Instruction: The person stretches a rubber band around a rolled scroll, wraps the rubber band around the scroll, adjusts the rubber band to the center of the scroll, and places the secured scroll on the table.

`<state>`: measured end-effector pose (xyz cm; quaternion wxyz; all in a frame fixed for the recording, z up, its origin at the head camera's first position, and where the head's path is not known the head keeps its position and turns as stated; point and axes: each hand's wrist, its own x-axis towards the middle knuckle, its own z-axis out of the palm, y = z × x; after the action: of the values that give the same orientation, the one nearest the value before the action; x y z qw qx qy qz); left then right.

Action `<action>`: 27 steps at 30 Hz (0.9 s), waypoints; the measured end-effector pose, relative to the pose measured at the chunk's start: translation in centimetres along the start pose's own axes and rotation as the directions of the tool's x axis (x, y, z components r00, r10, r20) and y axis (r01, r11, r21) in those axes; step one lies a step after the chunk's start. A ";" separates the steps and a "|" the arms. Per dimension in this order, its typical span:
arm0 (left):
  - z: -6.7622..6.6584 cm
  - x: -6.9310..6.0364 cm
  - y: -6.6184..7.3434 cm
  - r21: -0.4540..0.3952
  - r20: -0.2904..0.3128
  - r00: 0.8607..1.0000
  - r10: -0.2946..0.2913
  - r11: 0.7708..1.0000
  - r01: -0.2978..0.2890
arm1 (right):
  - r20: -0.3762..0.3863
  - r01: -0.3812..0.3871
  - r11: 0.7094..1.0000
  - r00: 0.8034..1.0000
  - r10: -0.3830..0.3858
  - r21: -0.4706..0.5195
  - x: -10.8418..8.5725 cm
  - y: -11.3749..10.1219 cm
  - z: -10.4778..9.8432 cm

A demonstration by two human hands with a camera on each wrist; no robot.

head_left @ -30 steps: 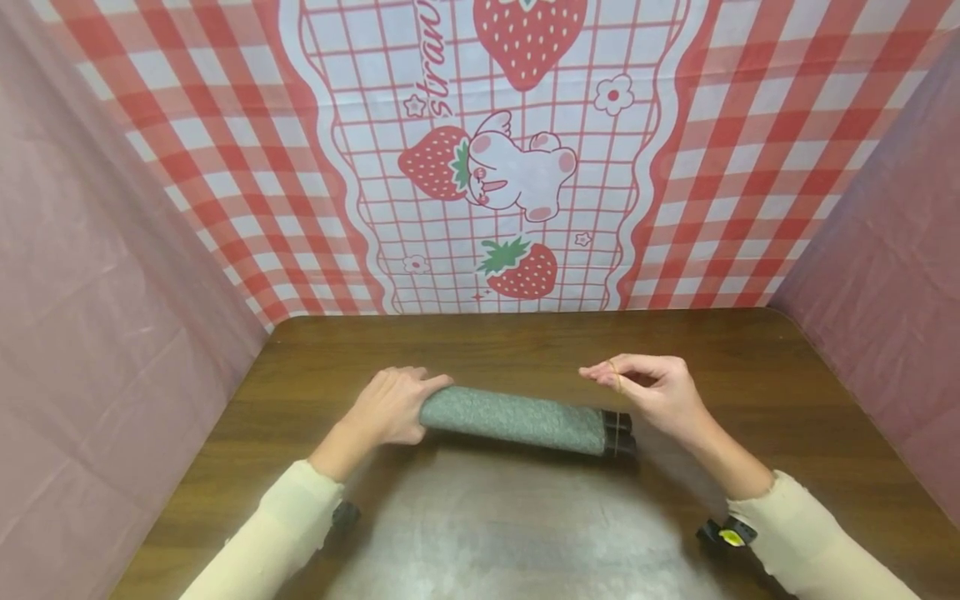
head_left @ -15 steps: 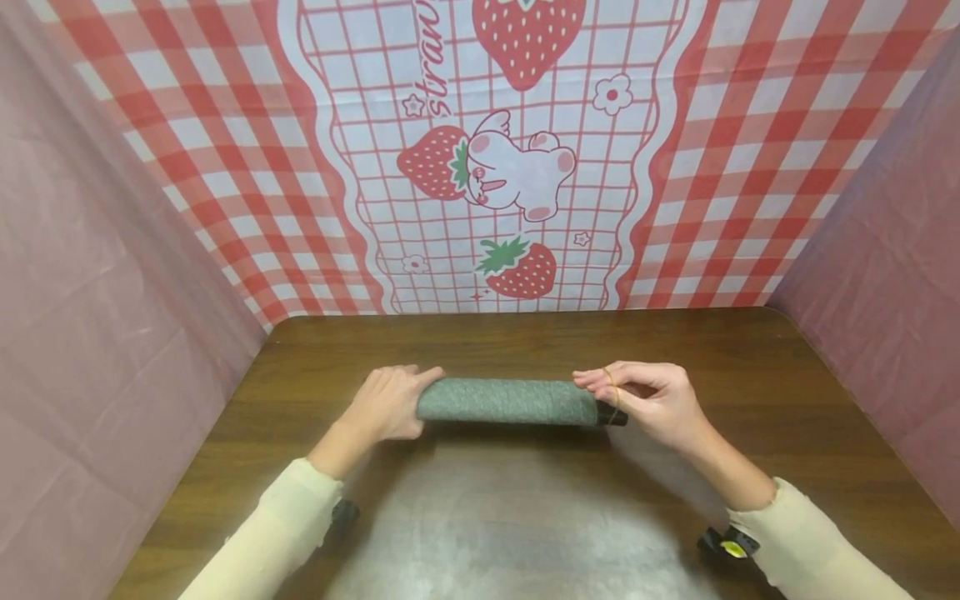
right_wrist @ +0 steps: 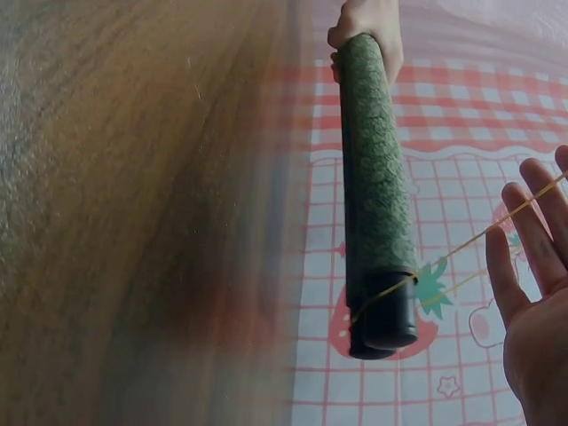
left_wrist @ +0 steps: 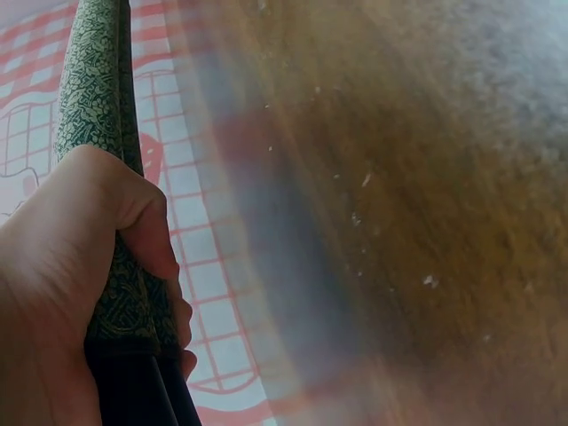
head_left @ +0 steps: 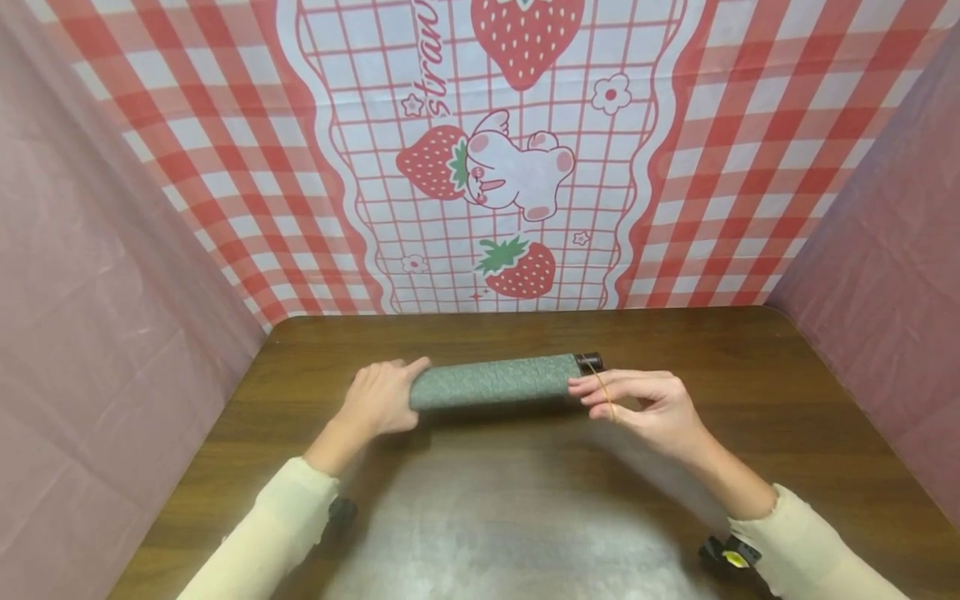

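A rolled scroll [head_left: 495, 383] with green patterned cloth and black ends is held above the table, its right end raised. My left hand [head_left: 381, 398] grips its left end; in the left wrist view the fingers curl round the patterned cloth [left_wrist: 89, 80] beside the black end. Two parallel rolls show there. A thin yellow rubber band [right_wrist: 461, 248] loops round the black right end [right_wrist: 390, 311] and stretches to my right hand [head_left: 645, 400]. That hand is near the scroll's right end. In the right wrist view its fingers [right_wrist: 532, 235] are fairly straight, with the band across them.
The brown wooden table [head_left: 480, 517] lies below both hands. A red-and-white strawberry cloth [head_left: 517, 167] hangs behind its far edge. Pinkish cloth [head_left: 112, 333] hangs at both sides. A dark device [head_left: 729, 552] is strapped at the right wrist.
The scroll's right end has risen and swung away to the far side. My left hand still grips the other end, while the right hand has moved slightly down with the stretched band.
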<state>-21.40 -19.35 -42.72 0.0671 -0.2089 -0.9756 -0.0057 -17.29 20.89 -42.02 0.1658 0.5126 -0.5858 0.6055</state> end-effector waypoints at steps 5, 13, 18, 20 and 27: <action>-0.4 0.2 -0.3 -0.014 -0.015 0.999 -0.031 0.999 0.031 | 0.007 0.008 1.000 1.000 -0.008 -0.004 -0.2 0.1 0.1; -0.7 0.4 -0.9 -0.051 -0.037 0.996 -0.085 0.995 0.083 | 0.024 0.039 0.999 0.999 -0.038 -0.023 -0.4 0.0 0.6; -0.6 0.7 -1.4 -0.078 -0.020 0.993 -0.119 0.990 0.117 | 0.033 0.048 0.998 0.998 -0.047 -0.030 -0.4 0.0 0.7; -0.6 0.8 -1.6 -0.086 -0.016 0.991 -0.129 0.988 0.128 | 0.031 0.041 0.998 0.999 -0.040 -0.039 -0.4 0.0 0.8; -0.7 1.0 -1.3 -0.104 -0.004 0.991 -0.133 0.986 0.132 | 0.023 -0.026 0.997 0.999 0.028 -0.072 -0.5 0.3 0.6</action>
<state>-22.72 -20.20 -41.86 0.0608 -0.1467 -0.9854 -0.0617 -17.10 20.46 -42.73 0.1688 0.5057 -0.6159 0.5801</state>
